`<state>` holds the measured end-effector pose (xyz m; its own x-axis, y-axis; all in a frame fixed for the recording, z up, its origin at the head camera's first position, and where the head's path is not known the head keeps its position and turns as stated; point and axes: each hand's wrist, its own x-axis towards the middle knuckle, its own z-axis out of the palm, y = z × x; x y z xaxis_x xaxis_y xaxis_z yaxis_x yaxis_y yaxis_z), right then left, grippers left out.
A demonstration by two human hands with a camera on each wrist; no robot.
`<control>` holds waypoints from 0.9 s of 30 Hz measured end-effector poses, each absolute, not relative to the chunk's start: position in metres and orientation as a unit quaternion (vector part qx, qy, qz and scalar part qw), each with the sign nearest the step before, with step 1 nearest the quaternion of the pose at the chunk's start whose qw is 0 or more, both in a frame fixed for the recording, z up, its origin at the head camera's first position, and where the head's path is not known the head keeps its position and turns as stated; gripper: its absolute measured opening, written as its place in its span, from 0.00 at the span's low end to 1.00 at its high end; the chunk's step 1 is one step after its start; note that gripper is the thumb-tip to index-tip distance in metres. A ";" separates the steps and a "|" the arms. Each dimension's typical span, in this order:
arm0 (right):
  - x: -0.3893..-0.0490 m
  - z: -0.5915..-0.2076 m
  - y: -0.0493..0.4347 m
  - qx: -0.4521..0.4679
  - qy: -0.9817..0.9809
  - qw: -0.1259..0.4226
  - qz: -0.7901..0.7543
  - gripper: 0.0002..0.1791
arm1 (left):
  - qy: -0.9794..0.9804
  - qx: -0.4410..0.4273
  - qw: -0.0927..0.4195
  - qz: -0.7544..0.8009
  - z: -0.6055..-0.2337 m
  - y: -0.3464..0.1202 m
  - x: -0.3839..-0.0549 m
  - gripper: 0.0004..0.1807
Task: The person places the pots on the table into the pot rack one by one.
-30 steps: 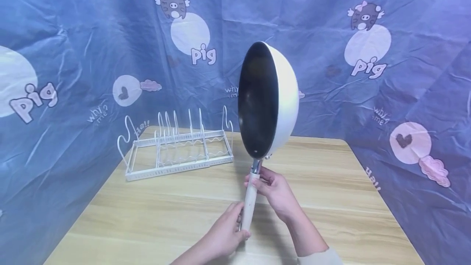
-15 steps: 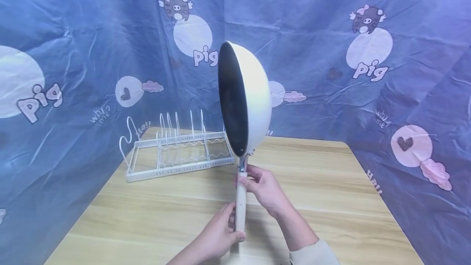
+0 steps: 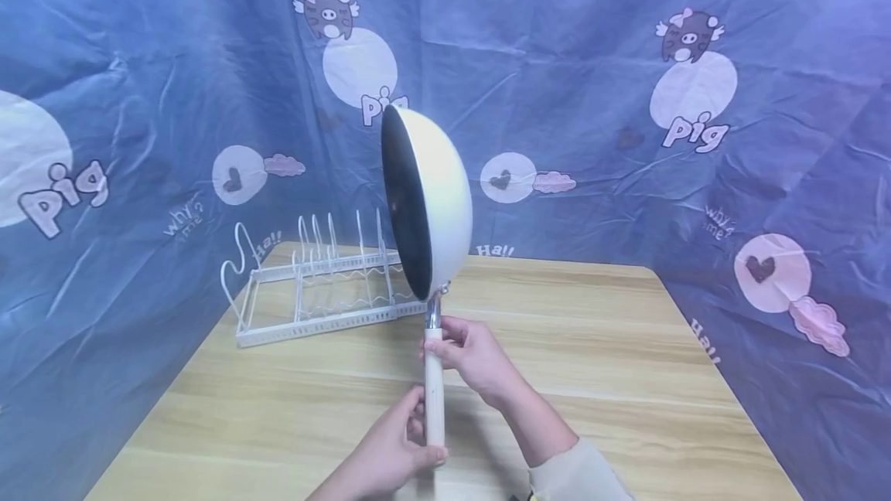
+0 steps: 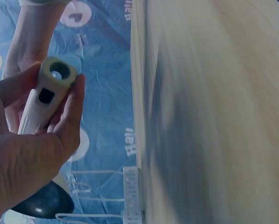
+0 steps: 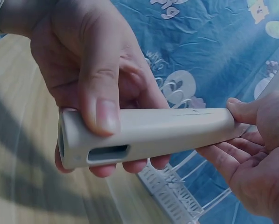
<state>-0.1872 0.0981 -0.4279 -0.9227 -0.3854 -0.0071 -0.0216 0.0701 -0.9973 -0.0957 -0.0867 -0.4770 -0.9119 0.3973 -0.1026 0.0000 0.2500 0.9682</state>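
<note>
A white wok (image 3: pixel 448 199) with a dark inside is held up on edge, its handle pointing down and its dark face turned left. Near the metal neck, my right hand (image 3: pixel 480 358) grips the pale handle (image 3: pixel 434 400) with thumb and fingers. Lower down, at the handle's end, my left hand (image 3: pixel 386 443) pinches it between thumb and fingers. The left wrist view shows the hole in the handle end (image 4: pixel 59 71) between the left fingers. In the right wrist view the left hand (image 5: pixel 104 60) and the right hand (image 5: pixel 265 158) hold opposite ends of the handle.
A white wire rack (image 3: pixel 327 323) with upright loops stands on the wooden table (image 3: pixel 592 377), left of and behind the handle; the wok hides its right end. Blue printed cloth (image 3: pixel 592 37) hangs around the table's back and sides.
Both hands have carried the wok to the left, towards the rack, and slightly lower at its top. It has turned so that more of its white outside shows and the handle hangs nearly straight.
</note>
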 end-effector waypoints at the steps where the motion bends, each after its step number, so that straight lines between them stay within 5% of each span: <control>1: -0.188 -0.429 0.096 -0.141 0.719 0.139 -0.666 0.22 | 0.769 0.128 0.170 0.603 -0.478 -0.089 -0.096 0.37; 16: -0.199 -0.439 0.077 -0.118 0.712 0.157 -0.674 0.26 | 0.698 0.152 0.238 0.658 -0.477 -0.115 -0.103 0.48; 27: -0.204 -0.456 0.069 -0.100 0.705 0.173 -0.680 0.23 | 0.672 0.183 0.269 0.665 -0.479 -0.129 -0.109 0.38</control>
